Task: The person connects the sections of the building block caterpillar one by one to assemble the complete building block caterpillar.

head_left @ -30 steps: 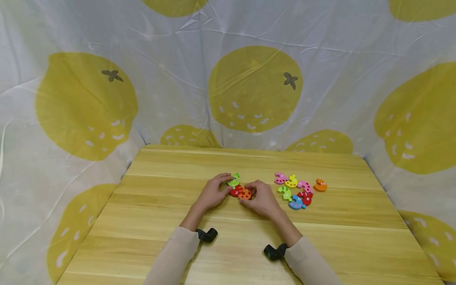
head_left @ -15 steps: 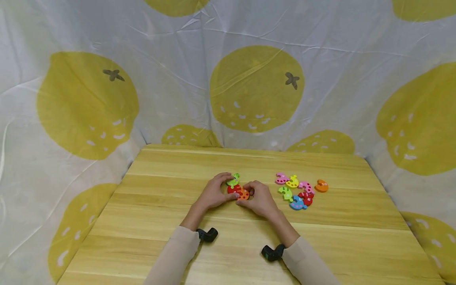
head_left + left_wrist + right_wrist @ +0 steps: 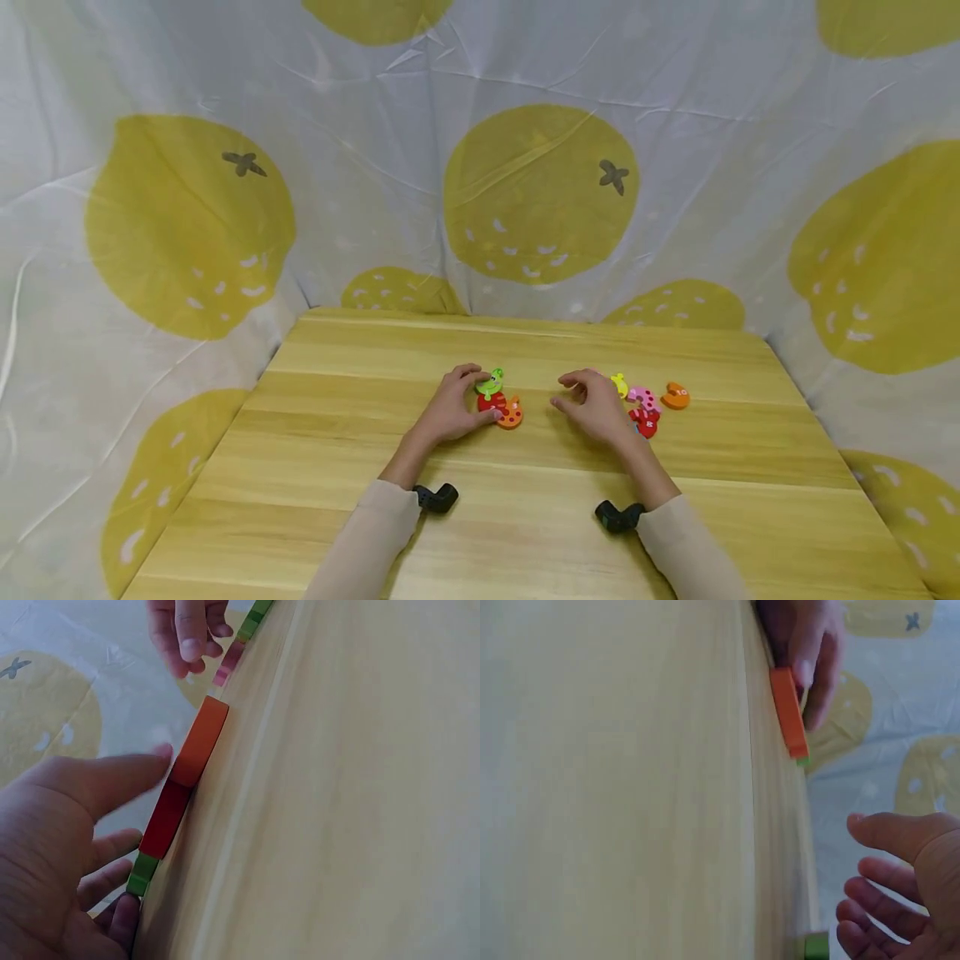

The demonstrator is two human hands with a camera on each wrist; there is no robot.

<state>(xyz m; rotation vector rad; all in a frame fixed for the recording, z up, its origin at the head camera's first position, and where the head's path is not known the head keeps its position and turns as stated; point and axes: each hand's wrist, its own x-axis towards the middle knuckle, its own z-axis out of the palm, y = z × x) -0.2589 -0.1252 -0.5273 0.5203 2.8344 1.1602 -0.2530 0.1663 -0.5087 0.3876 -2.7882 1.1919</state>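
My left hand (image 3: 452,407) holds a short row of joined caterpillar puzzle pieces on the table. Its fingers lie by the green smiling head (image 3: 489,385), and its thumb lies over the seam of the red piece (image 3: 487,401) and the orange spotted piece (image 3: 511,416). Seen edge-on in the left wrist view, the orange piece (image 3: 202,739) butts against the red piece (image 3: 165,817). My right hand (image 3: 600,407), fingers loosely bent with nothing in them, hovers over the loose pieces' left side. In the right wrist view a green piece (image 3: 817,946) sits below its fingers.
Beyond my right hand lie a yellow piece (image 3: 619,384), a pink piece (image 3: 644,397), a red piece marked 8 (image 3: 648,423) and an orange piece marked 10 (image 3: 677,396). My hand covers others. A lemon-print cloth (image 3: 540,192) hangs behind the wooden table (image 3: 510,533).
My right hand has let go of the orange spotted piece, now joined to the red one, and moved right over the loose pieces. My left hand has stayed at the joined row.
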